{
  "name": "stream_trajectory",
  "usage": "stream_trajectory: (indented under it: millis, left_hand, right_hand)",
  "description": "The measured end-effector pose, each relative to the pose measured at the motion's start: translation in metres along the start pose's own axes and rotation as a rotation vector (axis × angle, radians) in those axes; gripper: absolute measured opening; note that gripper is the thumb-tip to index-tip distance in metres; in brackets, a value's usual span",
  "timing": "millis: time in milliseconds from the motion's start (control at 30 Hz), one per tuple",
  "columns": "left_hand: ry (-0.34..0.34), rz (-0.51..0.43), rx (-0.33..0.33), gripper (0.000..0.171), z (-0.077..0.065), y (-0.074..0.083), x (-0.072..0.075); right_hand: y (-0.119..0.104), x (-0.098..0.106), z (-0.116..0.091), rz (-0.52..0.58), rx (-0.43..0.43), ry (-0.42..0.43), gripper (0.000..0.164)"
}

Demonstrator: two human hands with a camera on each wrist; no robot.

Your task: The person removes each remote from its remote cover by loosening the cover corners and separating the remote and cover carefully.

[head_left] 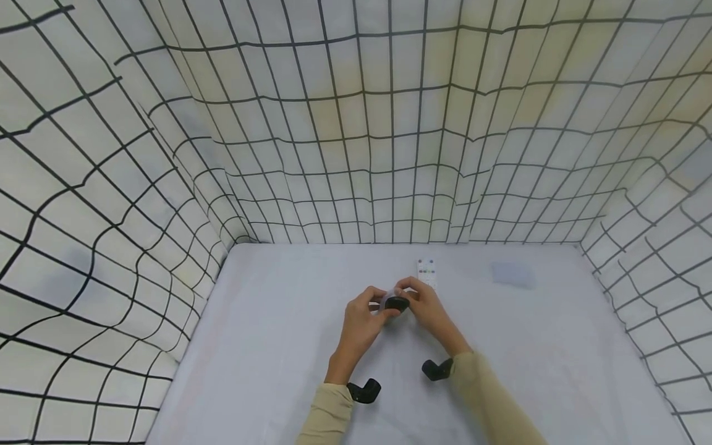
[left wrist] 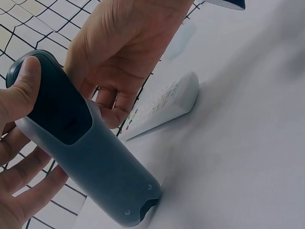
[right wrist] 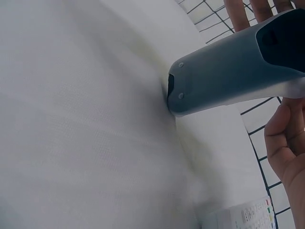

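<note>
A dark remote control (left wrist: 59,102) sits partly inside a translucent silicone cover (left wrist: 107,171), its rounded end sticking out of the opening. My left hand (head_left: 358,321) grips the remote and cover, thumb pressed on the dark end and the other fingers behind. At the other side, my right hand (head_left: 431,312) pinches the cover's rim near the opening with curled fingers. The cover's notched end points down toward the table in both wrist views; whether it touches the cloth I cannot tell. The face of the dark remote is hidden.
A white remote control (head_left: 426,271) with coloured buttons lies just beyond my right hand. Farther right, a flat translucent pale piece (head_left: 512,274) lies on the white-covered table (head_left: 267,321). White walls with black grid netting (head_left: 345,154) enclose the back and sides.
</note>
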State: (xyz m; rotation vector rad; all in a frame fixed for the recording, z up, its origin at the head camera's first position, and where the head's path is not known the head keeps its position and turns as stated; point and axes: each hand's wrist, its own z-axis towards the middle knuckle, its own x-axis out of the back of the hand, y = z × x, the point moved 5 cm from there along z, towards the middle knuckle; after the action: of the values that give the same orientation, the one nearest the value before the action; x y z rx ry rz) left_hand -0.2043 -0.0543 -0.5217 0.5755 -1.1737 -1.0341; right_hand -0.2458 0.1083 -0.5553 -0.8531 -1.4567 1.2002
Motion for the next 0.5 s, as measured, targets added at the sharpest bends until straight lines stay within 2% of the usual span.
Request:
stream_trajectory:
  millis: [233, 500]
  left_hand:
    - [0.004, -0.046, 0.014, 0.039, 0.0017, -0.0031, 0.0025]
    - [-0.005, -0.114, 0.051, 0.04, 0.0013, -0.0078, 0.0038]
  right_hand:
    - [-0.0062, 0.0026, -0.0012, -0.031, 0.027, 0.02, 0.019]
    - [-0.0095, 0.0048, -0.0062, 0.006, 0.035, 0.009, 0.02]
